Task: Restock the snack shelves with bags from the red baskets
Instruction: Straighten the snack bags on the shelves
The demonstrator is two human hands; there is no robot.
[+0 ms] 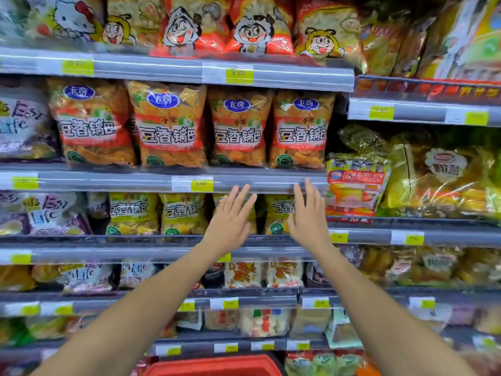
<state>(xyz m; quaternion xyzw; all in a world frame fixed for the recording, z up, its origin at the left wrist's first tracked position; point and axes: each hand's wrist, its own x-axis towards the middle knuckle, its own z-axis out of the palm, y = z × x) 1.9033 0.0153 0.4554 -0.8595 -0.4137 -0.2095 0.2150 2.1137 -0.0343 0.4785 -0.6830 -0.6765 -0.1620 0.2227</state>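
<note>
Both my arms reach up toward the snack shelves. My left hand [230, 221] and my right hand [307, 218] are open with straight fingers and hold nothing. They hover in front of the yellow snack bags [183, 214] on the third shelf, just below the shelf edge [108, 181] that carries a row of orange snack bags [169, 126]. Whether the fingers touch a bag I cannot tell. The rim of a red basket [214, 366] shows at the bottom centre, its contents hidden.
More shelves stacked with bags fill the view: cartoon-printed bags [189, 23] on top, white and purple bags [51, 213] at left, cellophane cake packs [355, 185] at right. Lower shelves [257, 297] hold small packets. Yellow price tags line every shelf edge.
</note>
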